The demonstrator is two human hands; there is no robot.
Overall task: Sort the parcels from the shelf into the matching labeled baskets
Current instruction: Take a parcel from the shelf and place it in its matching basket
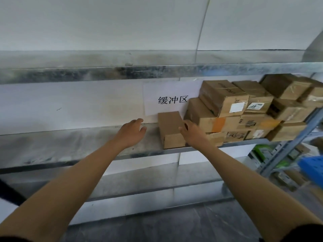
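Small cardboard box (170,130) stood at front edge of shelf (87,145), just left of box pile (244,110). Left hand (132,132) spread, near box, not touching. Right hand (192,132) against box's right side; grip unclear. Box likely light, stiff: clasp both sides.

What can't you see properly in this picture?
Head view: the stickers on the stacked boxes are too small and blurry to read.
The blue crate is cut off by the right edge.
The right hand hides its own fingertips against the small box, so its grip is unclear.
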